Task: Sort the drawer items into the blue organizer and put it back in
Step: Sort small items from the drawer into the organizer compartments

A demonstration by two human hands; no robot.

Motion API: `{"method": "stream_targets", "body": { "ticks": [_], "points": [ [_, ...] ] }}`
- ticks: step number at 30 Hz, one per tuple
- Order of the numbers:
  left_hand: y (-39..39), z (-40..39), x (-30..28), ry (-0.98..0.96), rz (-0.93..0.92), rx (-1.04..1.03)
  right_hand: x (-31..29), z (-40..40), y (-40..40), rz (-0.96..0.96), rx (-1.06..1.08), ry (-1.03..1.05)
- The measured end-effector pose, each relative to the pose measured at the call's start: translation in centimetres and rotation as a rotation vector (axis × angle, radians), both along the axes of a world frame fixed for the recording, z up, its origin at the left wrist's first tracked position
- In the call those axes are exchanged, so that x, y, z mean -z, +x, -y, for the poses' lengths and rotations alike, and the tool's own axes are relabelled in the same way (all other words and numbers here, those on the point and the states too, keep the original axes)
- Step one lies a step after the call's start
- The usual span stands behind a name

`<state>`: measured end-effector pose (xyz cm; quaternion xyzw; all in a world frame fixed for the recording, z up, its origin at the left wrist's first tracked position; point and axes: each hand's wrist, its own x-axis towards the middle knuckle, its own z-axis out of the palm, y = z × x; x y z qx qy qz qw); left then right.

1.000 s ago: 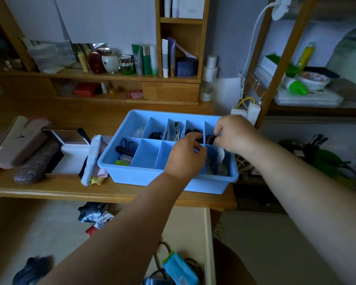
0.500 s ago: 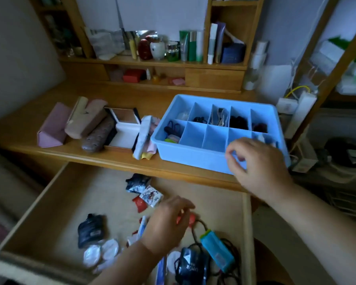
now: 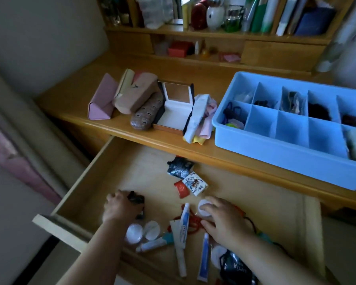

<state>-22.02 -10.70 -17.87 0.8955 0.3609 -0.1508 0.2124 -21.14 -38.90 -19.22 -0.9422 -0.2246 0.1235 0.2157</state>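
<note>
The blue organizer (image 3: 275, 155) stands on the desk at the right, with small items in several compartments. Below it the drawer (image 3: 84, 182) is pulled open. My left hand (image 3: 118, 209) is at the drawer's left front, fingers curled round a small black item (image 3: 136, 199). My right hand (image 3: 222, 223) is in the middle of the drawer, its fingers and thumb closing on a white round case (image 3: 201, 209). Between the hands lie a white-and-blue tube (image 3: 184, 221), a red cord (image 3: 193, 226) and two white round cases (image 3: 134, 233).
Deeper in the drawer lie a black sachet (image 3: 179, 169), a white packet (image 3: 194, 185) and a red packet (image 3: 180, 189). A black pouch (image 3: 234, 270) lies under my right forearm. Glasses cases (image 3: 132, 95) and an open box (image 3: 173, 112) crowd the desk left of the organizer.
Both hands left the organizer and came down into the drawer. The left now grips the black item; the right has reached the white round case. My view tilted down and left.
</note>
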Motion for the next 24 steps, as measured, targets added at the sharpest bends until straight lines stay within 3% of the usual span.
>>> {"method": "stream_targets", "body": {
  "ticks": [2, 5, 7, 9, 11, 14, 17, 21, 24],
  "points": [
    [0.4, -0.3, 0.4, -0.125, 0.027, -0.055, -0.2, -0.7, 0.0, 0.024, 0.025, 0.043],
    [0.7, 0.7, 0.0, -0.149, 0.137, 0.002, -1.1, -1.6, -0.3, -0.033, 0.103, 0.186],
    [0.8, 2.7, -0.9, -0.231, 0.289, 0.037, -2.1, -2.0, -0.6, -0.173, 0.226, 0.375],
    [0.8, 6.2, -1.9, -0.458, 0.411, 0.041, -2.9, -2.5, -0.4, -0.461, 0.354, 0.600],
    [0.7, 9.9, -2.4, -0.595, 0.437, 0.176, -3.3, -2.5, -0.2, -0.735, 0.486, 0.828],
    [1.5, 12.0, -2.4, -0.623, 0.467, 0.335, -3.4, -1.4, 0.1, -0.715, 0.632, 0.861],
    [5.3, 10.0, -2.4, -0.409, 0.488, 0.319, -3.6, 0.3, 0.0, -0.712, 0.667, 0.835],
    [10.5, 7.7, -1.3, 0.061, 0.227, 0.777, -5.1, 2.7, -0.2, -0.729, 0.666, 0.831],
    [12.1, 6.8, -0.3, 0.195, 0.113, 0.949, -6.8, 4.3, -0.9, -0.679, 0.598, 0.779]
  ]
}}
